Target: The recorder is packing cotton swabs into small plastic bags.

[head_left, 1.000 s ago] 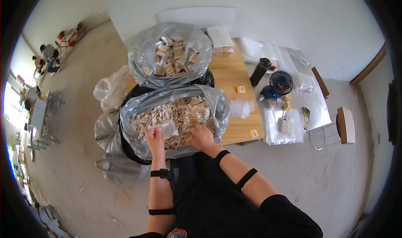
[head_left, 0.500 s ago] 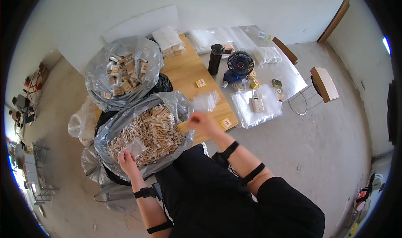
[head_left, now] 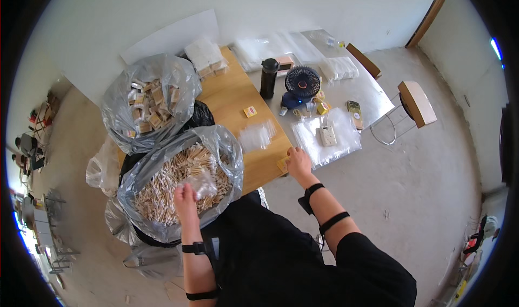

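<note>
My left hand (head_left: 186,200) is closed on the edge of a small clear plastic bag (head_left: 204,185), held over a heap of wooden cotton swabs (head_left: 162,191). The heap fills a large grey plastic sack (head_left: 233,161) on the near left. Whether swabs lie inside the small bag or only show through it, I cannot tell. At the near right corner of the wooden table, my right hand (head_left: 299,163) has its fingers curled together against a small yellow card (head_left: 282,165). What sits between those fingertips is hidden.
Flat clear bags (head_left: 257,136) and another yellow card (head_left: 250,112) lie on the wooden table (head_left: 232,99). Packed swabs (head_left: 154,109) fill a second grey sack. A black bottle (head_left: 268,79), a fan (head_left: 301,83), a power strip (head_left: 327,136) and a phone (head_left: 354,114) stand rightward. A stool (head_left: 416,105) is beyond.
My right hand has moved from the swab sack, where it held something yellowish, rightward to the card at the table corner. My left hand has shifted right with the small bag. The view has shifted slightly.
</note>
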A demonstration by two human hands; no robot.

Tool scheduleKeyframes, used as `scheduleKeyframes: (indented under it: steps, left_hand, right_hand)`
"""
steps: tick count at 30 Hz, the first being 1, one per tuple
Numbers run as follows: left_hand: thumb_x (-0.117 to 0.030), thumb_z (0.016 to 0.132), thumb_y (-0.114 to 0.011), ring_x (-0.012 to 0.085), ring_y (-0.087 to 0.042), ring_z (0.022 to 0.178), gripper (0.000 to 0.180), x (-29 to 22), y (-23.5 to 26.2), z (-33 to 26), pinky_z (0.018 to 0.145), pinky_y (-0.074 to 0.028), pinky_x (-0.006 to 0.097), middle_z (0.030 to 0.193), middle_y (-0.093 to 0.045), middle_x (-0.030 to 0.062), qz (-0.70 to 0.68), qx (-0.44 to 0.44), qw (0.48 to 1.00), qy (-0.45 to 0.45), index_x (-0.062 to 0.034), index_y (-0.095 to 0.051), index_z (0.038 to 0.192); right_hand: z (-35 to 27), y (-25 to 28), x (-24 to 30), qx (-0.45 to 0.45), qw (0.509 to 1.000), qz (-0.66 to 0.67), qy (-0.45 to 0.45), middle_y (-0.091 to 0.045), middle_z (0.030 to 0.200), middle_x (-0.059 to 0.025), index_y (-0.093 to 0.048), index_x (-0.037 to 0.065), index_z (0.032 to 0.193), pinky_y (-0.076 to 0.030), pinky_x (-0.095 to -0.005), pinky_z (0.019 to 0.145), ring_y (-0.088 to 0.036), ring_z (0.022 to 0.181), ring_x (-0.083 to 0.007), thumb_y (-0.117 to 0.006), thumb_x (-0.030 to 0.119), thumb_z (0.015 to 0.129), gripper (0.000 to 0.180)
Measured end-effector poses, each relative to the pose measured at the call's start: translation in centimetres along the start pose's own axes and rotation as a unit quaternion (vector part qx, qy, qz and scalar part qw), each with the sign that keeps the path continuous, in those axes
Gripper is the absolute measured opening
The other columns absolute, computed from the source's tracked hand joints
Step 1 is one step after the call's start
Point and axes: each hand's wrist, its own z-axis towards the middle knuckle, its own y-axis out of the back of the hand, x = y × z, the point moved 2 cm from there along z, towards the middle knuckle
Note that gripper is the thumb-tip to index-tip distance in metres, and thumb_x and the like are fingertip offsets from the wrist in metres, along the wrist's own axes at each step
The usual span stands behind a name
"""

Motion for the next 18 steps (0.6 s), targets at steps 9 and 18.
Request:
scheduleKeyframes:
  steps: [9, 18]
  left_hand:
    - [-0.022, 0.093, -0.057, 0.0057, -0.049, 0.056, 0.019, -0.1, -7.9, -3.0, 0.052, -0.040, 0.021, 0.066, -0.056, -0.0005, 0.032, 0.214, 0.976, 0.024, -0.0041, -0.058, 0.087]
    - [-0.017, 0.093, -0.056, 0.0049, -0.047, 0.056, 0.016, 0.1, -4.5, -0.3, 0.052, -0.039, 0.019, 0.067, -0.056, 0.0000, 0.017, 0.113, 0.992, 0.051, -0.0027, -0.057, 0.087]
  right_hand:
    - [-3.5, 1.0, 11.3, 0.279, 0.748, 0.603, -0.004, -0.057, 0.076, -0.0048, -0.050, 0.002, 0.107, -0.048, -0.0271, 0.059, -0.059, 0.069, -0.0128, -0.066, 0.011, 0.084, 0.029]
    - [8.3, -0.6, 4.8, 0.024, 0.963, 0.267, -0.020, -0.059, 0.070, -0.0090, -0.050, 0.001, 0.103, -0.050, -0.0351, 0.060, -0.062, 0.066, -0.0233, -0.064, 0.004, 0.079, 0.029]
